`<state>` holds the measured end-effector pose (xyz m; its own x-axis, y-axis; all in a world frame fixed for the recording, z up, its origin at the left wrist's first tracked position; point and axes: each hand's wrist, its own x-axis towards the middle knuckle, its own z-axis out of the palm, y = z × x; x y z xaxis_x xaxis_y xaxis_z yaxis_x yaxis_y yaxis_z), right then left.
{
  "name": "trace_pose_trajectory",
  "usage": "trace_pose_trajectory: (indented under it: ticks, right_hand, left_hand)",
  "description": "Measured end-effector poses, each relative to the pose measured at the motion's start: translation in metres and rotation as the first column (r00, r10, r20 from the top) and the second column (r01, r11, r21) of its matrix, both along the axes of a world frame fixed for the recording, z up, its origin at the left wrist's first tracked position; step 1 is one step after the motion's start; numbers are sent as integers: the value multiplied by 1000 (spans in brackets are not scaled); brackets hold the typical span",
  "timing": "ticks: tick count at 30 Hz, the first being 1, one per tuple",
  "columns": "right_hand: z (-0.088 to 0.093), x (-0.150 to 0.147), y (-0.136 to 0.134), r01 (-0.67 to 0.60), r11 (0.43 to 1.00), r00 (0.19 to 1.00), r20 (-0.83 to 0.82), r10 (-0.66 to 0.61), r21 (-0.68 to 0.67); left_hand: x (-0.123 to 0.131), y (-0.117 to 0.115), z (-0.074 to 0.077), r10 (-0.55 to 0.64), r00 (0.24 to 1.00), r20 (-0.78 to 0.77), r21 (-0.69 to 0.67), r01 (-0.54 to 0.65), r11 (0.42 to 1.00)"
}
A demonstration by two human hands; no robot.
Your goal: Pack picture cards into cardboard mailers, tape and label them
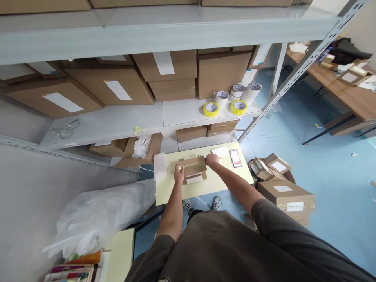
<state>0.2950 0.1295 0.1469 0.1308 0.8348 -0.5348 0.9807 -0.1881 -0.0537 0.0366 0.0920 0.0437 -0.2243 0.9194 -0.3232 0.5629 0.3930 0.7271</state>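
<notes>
A small brown cardboard box (193, 169) with a white label lies on a pale yellow table (217, 184) below me. My left hand (179, 172) grips the box's left end, fingers curled on it. At the box's right end my right hand (212, 159) is closed on the edge, a small red-tipped thing showing beside it. A white card (220, 151) and a phone (235, 158) lie just right of that hand. A clear plastic sheet (160, 164) lies left of the box.
A grey metal rack (164, 113) behind the table holds large cartons (223, 72) and tape rolls (238, 106). Labelled boxes (286, 194) are piled on the blue floor to the right. A big plastic bag (102, 213) lies left. A wooden desk (349, 92) stands far right.
</notes>
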Motion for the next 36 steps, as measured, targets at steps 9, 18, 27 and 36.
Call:
trace_pose_trajectory:
  ticks: [9, 18, 27, 36]
  right_hand:
    - [2, -5, 4, -49, 998, 999, 25, 48, 30]
    - [8, 8, -13, -5, 999, 998, 64, 3, 33]
    - [-20, 5, -29, 60, 998, 998, 7, -60, 26]
    - [-43, 61, -71, 423, 888, 904, -19, -427, 181]
  left_hand:
    - [4, -2, -8, 50, 998, -36, 5, -50, 999]
    - [2, -5, -8, 51, 998, -25, -4, -51, 999]
    - [-10, -6, -8, -70, 996, 49, 14, 69, 998]
    - [-9, -7, -14, -22, 1000, 15, 18, 22, 1000]
